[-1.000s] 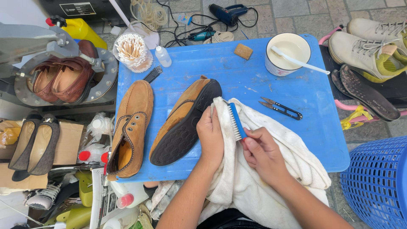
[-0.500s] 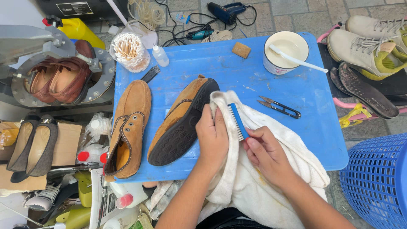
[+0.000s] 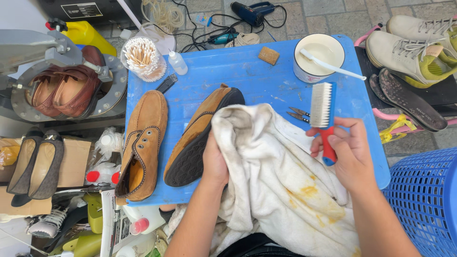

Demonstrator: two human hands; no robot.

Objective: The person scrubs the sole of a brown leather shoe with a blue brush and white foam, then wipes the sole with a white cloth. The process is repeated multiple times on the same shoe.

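Note:
My right hand (image 3: 346,153) holds a small brush (image 3: 322,107) by its red and blue handle, white bristles facing up, raised above the blue table (image 3: 247,78). My left hand (image 3: 213,164) presses on a stained white cloth (image 3: 271,181) at the side of a tan suede shoe (image 3: 200,138) that lies tilted on its side, dark sole toward me. A second tan suede shoe (image 3: 143,143) rests upright to its left. Small scissors (image 3: 299,114) lie half hidden behind the brush.
A white bowl (image 3: 318,57) with a brush stick, a sponge block (image 3: 269,55), a dropper bottle (image 3: 178,63) and a cup of cotton swabs (image 3: 143,58) sit at the table's back. Brown shoes (image 3: 66,90) in a metal press are left; a blue basket (image 3: 423,204) is right.
My right hand has lifted the brush off the cloth and swung it up to the right. The cloth now covers more of the tilted shoe's heel.

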